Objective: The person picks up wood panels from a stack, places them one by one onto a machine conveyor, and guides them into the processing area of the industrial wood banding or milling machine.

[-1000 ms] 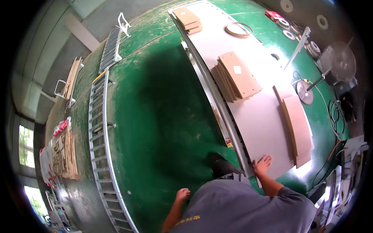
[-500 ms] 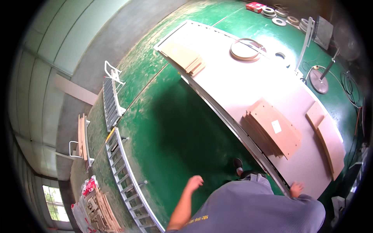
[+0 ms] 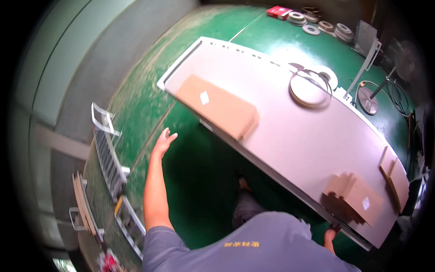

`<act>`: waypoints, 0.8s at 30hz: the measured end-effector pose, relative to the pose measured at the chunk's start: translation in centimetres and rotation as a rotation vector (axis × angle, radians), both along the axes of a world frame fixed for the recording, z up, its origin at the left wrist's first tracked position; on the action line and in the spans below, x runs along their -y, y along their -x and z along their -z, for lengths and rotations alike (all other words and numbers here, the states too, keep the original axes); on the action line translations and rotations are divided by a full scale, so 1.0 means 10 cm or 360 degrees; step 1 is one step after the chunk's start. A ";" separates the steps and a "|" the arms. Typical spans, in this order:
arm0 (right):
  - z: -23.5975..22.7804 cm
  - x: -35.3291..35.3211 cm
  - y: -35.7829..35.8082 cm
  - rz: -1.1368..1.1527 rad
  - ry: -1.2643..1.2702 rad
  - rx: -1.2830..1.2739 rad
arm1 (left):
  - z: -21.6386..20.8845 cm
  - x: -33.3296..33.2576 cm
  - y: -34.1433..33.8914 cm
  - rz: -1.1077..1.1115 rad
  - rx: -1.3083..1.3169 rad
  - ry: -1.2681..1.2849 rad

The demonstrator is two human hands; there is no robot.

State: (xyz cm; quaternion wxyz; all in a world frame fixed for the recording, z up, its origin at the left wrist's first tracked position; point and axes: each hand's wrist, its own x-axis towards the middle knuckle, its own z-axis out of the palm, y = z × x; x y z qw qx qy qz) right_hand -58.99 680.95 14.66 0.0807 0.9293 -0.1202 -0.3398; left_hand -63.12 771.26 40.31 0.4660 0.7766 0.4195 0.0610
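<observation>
My left hand (image 3: 165, 141) reaches out over the green floor with its fingers apart and nothing in it. It is nearest to a stack of brown boards (image 3: 222, 106) with a white label on top, lying at the far left end of the long table (image 3: 290, 149), and does not touch it. My right hand (image 3: 331, 233) is low at the table's near edge, beside a second, unevenly piled stack of brown boards (image 3: 362, 199). Its fingers are dark and blurred there, so their grip is unclear.
A coil of edge strip (image 3: 294, 97) lies toward the table's far side. Two boards (image 3: 395, 179) rest at its right end. Roller conveyors (image 3: 108, 158) stand on the left. Rolls of strip (image 3: 297, 18) and a red box (image 3: 278, 12) are on the floor behind.
I have moved along the table toward its far left end. My left arm has stretched forward and its fingers have spread. My right hand has gone from the tabletop to its near edge.
</observation>
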 end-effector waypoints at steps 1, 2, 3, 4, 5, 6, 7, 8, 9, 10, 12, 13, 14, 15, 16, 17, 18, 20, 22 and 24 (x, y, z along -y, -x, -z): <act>-0.05 -0.50 0.16 0.0668 -0.0404 0.0631 | 0.00 -0.57 -0.17 0.0032 -0.0033 -0.0061; 0.00 -0.88 0.20 0.0649 -0.0515 0.0551 | 0.13 -1.07 -0.31 0.0047 -0.0086 -0.0077; 0.01 -1.14 0.38 0.0637 -0.0576 0.0434 | 0.26 -1.43 -0.61 0.0087 -0.0137 -0.0026; -0.01 -1.41 0.57 0.0646 -0.0663 0.0323 | 0.30 -1.81 -0.97 0.0140 -0.0178 -0.0003; -0.08 -1.82 0.65 0.0607 -0.0821 0.0237 | 0.39 -2.20 -1.23 0.0160 -0.0255 -0.0011; -0.31 -2.35 0.68 0.0609 -0.0959 0.0189 | 0.45 -2.45 -1.62 0.0319 -0.0331 -0.0021; -0.50 -2.80 0.78 0.0681 -0.1031 0.0192 | 0.47 -2.53 -2.10 0.0459 -0.0379 0.0086; -0.68 -3.15 0.72 0.0572 -0.1083 0.0182 | 0.48 -2.57 -2.29 0.0582 -0.0428 0.0189; -0.73 -3.46 0.62 0.0378 -0.1147 0.0198 | 0.92 -3.10 -2.26 0.0566 -0.0329 0.0449; -1.00 -3.79 0.45 0.0300 -0.1220 0.0221 | 1.25 -3.21 -2.37 0.0592 -0.0319 0.0693; -1.00 -3.98 0.44 0.0280 -0.1216 0.0192 | 1.72 -3.23 -2.54 0.0621 -0.0365 0.1127; -1.02 -4.05 0.47 0.0263 -0.1223 0.0192 | 1.84 -3.26 -2.54 0.0603 -0.0391 0.1305; -1.17 -4.18 0.36 0.0335 -0.1194 0.0090 | 1.91 -3.37 -2.53 0.0468 -0.0359 0.1315; -1.29 -4.28 0.24 0.0456 -0.1177 0.0035 | 2.01 -3.70 -2.47 0.0510 -0.0368 0.1476; -1.37 -4.34 0.25 0.0602 -0.1151 -0.0025 | 2.08 -3.72 -2.58 0.0458 -0.0404 0.1521; -1.35 -4.39 0.30 0.0672 -0.1120 -0.0031 | 2.10 -3.79 -2.70 0.0521 -0.0397 0.1588; -1.36 -4.51 0.38 0.0722 -0.1086 -0.0042 | 2.10 -3.93 -2.77 0.0566 -0.0380 0.1663; -1.35 -4.45 0.55 0.0797 -0.0983 -0.0010 | 2.24 -3.87 -2.81 0.0586 -0.0451 0.1581; -1.22 -4.32 0.72 0.0829 -0.0922 -0.0004 | 2.30 -3.84 -2.77 0.0647 -0.0439 0.1472; -1.12 -4.24 0.86 0.0942 -0.0920 -0.0006 | 2.33 -3.82 -2.66 0.0751 -0.0359 0.1342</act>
